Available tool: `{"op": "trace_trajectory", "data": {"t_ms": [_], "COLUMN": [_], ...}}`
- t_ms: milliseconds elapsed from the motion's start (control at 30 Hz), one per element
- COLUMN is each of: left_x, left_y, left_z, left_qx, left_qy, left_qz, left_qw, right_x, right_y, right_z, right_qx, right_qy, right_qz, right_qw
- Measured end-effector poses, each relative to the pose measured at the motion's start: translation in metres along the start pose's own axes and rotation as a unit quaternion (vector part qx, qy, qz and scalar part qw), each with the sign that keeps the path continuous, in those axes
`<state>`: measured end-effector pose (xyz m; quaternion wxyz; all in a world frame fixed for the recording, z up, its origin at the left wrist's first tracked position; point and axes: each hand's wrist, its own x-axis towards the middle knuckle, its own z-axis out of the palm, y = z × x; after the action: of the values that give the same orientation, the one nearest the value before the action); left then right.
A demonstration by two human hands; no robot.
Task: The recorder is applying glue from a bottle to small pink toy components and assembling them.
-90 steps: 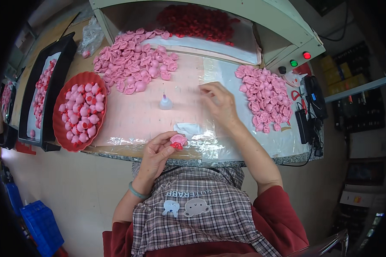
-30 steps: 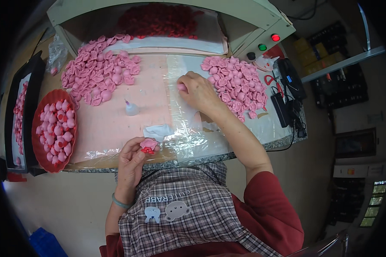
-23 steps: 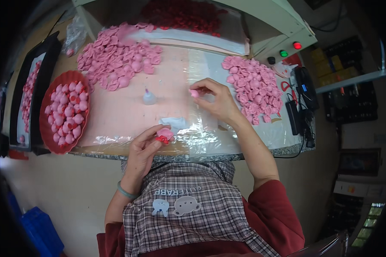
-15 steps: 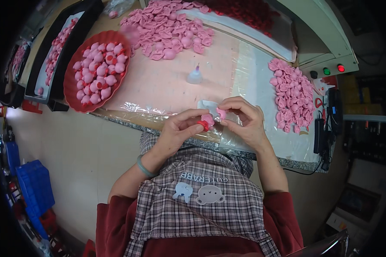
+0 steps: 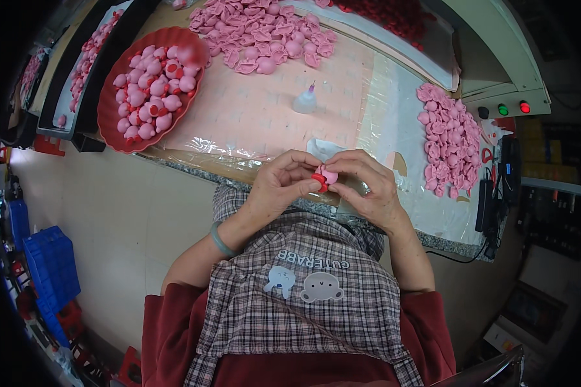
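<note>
Many small pink and red pieces (image 5: 93,57) line the long black tray (image 5: 115,45) that we see at the far left, and just beside it a scalloped red bowl (image 5: 132,144) holds round pink-and-red ones, heaped together. Right of the bowl, toward the back of the table, we find a spread heap of pink cupped pieces and balls (image 5: 258,37). Near the table's front edge, above the plaid apron (image 5: 303,316), the left hand (image 5: 279,185), with a pale green bangle (image 5: 221,240) on its wrist, grips the red part of one pink-and-red piece (image 5: 327,176) in a narrow pinch. Behind the hands we see a small squeeze bottle (image 5: 305,102) standing upright and, nearer, a folded white cloth (image 5: 323,148). The right hand (image 5: 373,190) closes thumb and fingertips narrowly around the pink side of that same piece, so both hands hold it between them. Farther right lies a second pink heap (image 5: 450,142), then a black power adapter (image 5: 482,211) near the table's right edge.
</note>
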<state>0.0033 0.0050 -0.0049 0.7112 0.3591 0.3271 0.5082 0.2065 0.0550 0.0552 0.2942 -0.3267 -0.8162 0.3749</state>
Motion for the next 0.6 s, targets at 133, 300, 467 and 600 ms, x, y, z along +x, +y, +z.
{"op": "trace_trajectory", "data": {"t_ms": [133, 300, 467, 600], "left_x": [-0.001, -0.002, 0.000, 0.004], "left_y": [0.003, 0.000, 0.001, 0.005], "left_z": [0.004, 0.005, 0.006, 0.006], "left_qx": [0.009, 0.033, 0.012, -0.045], "left_qy": [0.003, 0.008, 0.037, 0.053], "left_qz": [-0.008, 0.000, 0.011, 0.025], "left_qw": [1.000, 0.999, 0.999, 0.997], "right_x": [-0.001, -0.004, -0.005, -0.003], "right_y": [0.000, 0.006, 0.002, 0.006], "right_z": [0.001, 0.002, 0.011, 0.022], "right_qx": [-0.014, -0.045, -0.016, -0.035], "right_qy": [0.005, 0.000, 0.018, 0.058], "right_qz": [-0.005, -0.033, -0.006, -0.031], "right_qw": [1.000, 0.998, 1.000, 0.997]}}
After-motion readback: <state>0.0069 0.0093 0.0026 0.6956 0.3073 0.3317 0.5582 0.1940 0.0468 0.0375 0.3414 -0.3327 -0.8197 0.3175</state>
